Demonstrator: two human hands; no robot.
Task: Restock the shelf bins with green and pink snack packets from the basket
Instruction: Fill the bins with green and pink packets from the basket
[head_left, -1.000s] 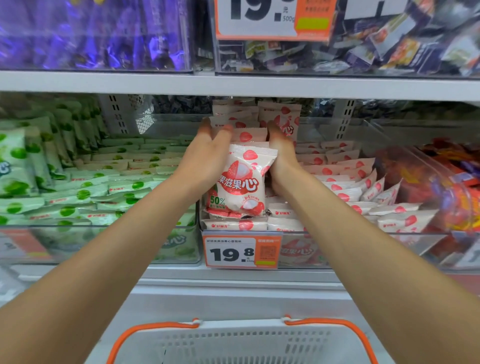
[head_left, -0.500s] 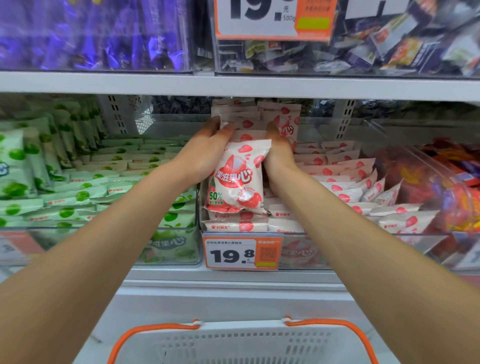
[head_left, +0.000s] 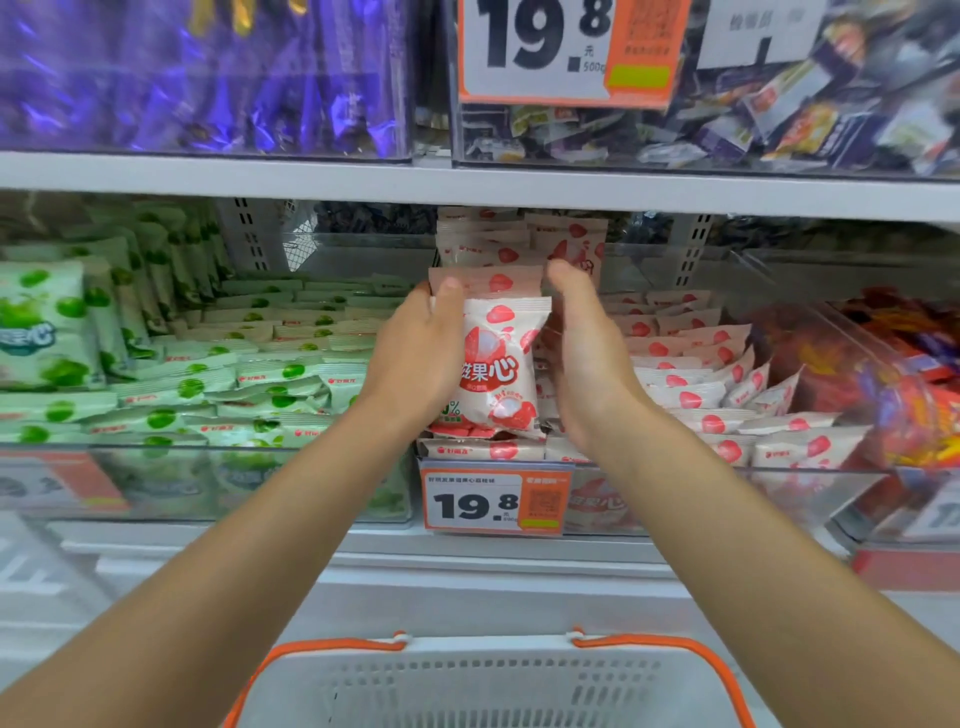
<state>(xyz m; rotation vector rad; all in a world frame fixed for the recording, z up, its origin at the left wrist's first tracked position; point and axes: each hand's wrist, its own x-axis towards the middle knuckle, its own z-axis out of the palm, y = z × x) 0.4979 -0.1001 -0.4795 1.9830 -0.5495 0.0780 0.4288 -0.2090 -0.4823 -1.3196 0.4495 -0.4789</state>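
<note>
Starting at the bottom centre of the frame, the white basket (head_left: 498, 691) with orange handles sits low between both forearms, its contents hidden from this angle. Above it, mid-frame, the left hand (head_left: 415, 358) grips a pink snack packet (head_left: 501, 364) upright, thumb across its upper left corner, fingers behind it out of sight. The right hand (head_left: 587, 364) stands open and fairly straight at the packet's right edge, palm turned inward; whether it touches the packet I cannot tell. The packet hovers over the front rows of the pink bin (head_left: 727, 493), just above the orange price tag (head_left: 493, 501). The risk, as I judge it: the glossy packet hangs on a one-sided grip, so it may slip and drop in front of the bin wall. Behind the fingertips, the upright stack of pink packets (head_left: 519, 244) stands close, and a push could topple it. The green packets (head_left: 270, 384) at middle left lie just beside, so a stray packet could cross bins
</note>
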